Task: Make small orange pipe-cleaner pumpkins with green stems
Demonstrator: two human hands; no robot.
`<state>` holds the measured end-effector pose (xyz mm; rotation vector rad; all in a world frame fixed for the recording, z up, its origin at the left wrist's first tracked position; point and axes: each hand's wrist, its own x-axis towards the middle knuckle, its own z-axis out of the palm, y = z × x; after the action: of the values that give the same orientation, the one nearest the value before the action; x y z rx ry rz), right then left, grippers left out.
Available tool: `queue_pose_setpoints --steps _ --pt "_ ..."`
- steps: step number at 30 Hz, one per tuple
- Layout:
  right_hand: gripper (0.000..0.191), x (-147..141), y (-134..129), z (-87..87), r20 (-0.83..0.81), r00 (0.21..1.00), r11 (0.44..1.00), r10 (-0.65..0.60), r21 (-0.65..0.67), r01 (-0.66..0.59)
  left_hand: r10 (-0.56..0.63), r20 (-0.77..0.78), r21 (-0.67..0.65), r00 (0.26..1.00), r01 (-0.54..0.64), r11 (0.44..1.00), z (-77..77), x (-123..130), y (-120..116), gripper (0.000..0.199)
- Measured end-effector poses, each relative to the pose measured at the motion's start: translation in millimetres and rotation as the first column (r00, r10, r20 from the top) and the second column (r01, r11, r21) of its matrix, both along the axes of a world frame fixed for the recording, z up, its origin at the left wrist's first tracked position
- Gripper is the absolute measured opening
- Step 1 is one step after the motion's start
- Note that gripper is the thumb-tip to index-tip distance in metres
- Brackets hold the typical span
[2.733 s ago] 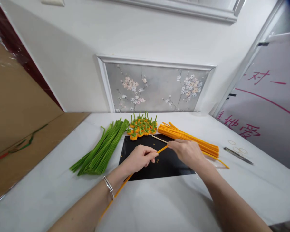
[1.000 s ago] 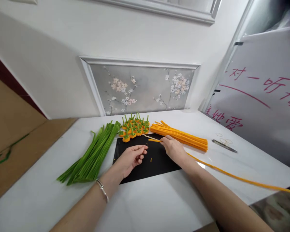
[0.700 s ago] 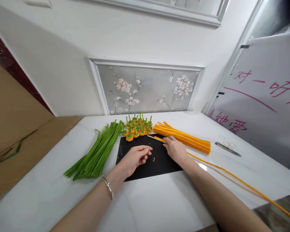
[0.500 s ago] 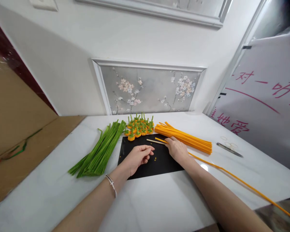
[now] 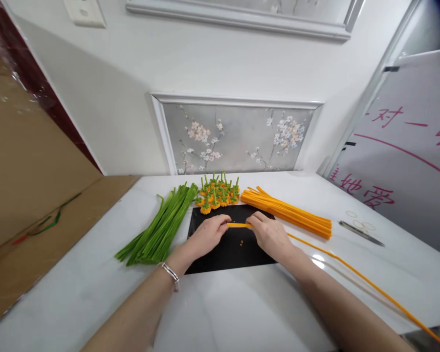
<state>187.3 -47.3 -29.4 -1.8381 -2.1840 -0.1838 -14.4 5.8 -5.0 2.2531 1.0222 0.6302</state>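
One orange strip (image 5: 239,225) is at the middle of the frame, a short stretch of it lying level between the two hands. Its long tail shows again beyond the right hand (image 5: 273,238) and slants down to the lower right corner. The left hand (image 5: 209,237) has its fingertips together, clamped on the strip's near-left end. The right hand is likewise pinched on the strip, its fingers bent over it. The two hands are near each other but apart, both above a black mat (image 5: 220,256). Tiny orange bits (image 5: 241,243) lie on the mat between them.

Just above the mat, at the centre of the frame, a cluster of orange flowers (image 5: 223,199) has green stems pointing up. To their left, green strips (image 5: 163,227) lie in a slanting heap; to their right is a bundle of orange strips (image 5: 288,213). Farther right, a slim metal tool (image 5: 361,233) lies beside thin pale rings (image 5: 364,225). All this is on a white table (image 5: 242,303).

A silver bracelet (image 5: 171,275) circles the left wrist. Cardboard (image 5: 36,146) fills the left edge, a floral panel (image 5: 238,137) the upper middle, and a board with red writing (image 5: 418,171) the right edge. A socket (image 5: 84,12) is at upper left.
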Motion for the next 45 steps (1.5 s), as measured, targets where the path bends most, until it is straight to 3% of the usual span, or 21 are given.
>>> queue_pose_setpoints --steps 6,12,17,21,23,27,32,36,45 --pt "0.027 8 -6 12.7 -0.059 0.986 0.984 0.153 0.096 -0.147 -0.059 -0.006 -0.217 0.998 0.056 0.975 13.0 -3 0 0.026" --pt "0.028 14 -13 30.1 -0.095 0.934 0.922 0.344 0.222 -0.317 -0.070 0.015 -0.475 0.997 0.068 0.877 23.9 5 -8 0.030" --pt "0.031 16 -11 27.5 -0.092 0.880 0.876 0.466 0.187 -0.444 -0.044 0.057 -0.608 0.997 0.070 0.791 30.3 11 -17 0.029" --pt "0.032 16 -10 23.0 -0.123 0.859 0.862 0.498 0.181 -0.474 -0.016 0.089 -0.649 0.996 0.070 0.757 30.6 9 -26 0.039" --pt "0.030 15 -9 21.7 -0.124 0.854 0.859 0.505 0.167 -0.484 -0.050 0.076 -0.606 0.996 0.086 0.790 29.1 6 -29 0.038" --pt "0.027 12 -9 20.3 -0.129 0.858 0.866 0.498 0.136 -0.482 -0.162 -0.007 -0.398 0.987 0.146 0.906 23.1 0 -29 0.023" --pt "0.028 8 -10 17.0 -0.165 0.864 0.879 0.477 0.097 -0.467 -0.135 -0.058 -0.133 0.989 0.127 0.983 9.7 -3 -29 0.021" --pt "0.021 8 -10 13.6 -0.187 0.875 0.895 0.446 0.061 -0.443 -0.120 -0.065 0.001 0.991 0.120 0.993 -1.0 -2 -32 0.025" --pt "0.020 11 -9 14.5 -0.423 0.788 0.881 0.447 0.056 -0.470 -0.238 -0.118 -0.054 0.964 0.233 0.971 -2.0 1 -41 0.025"
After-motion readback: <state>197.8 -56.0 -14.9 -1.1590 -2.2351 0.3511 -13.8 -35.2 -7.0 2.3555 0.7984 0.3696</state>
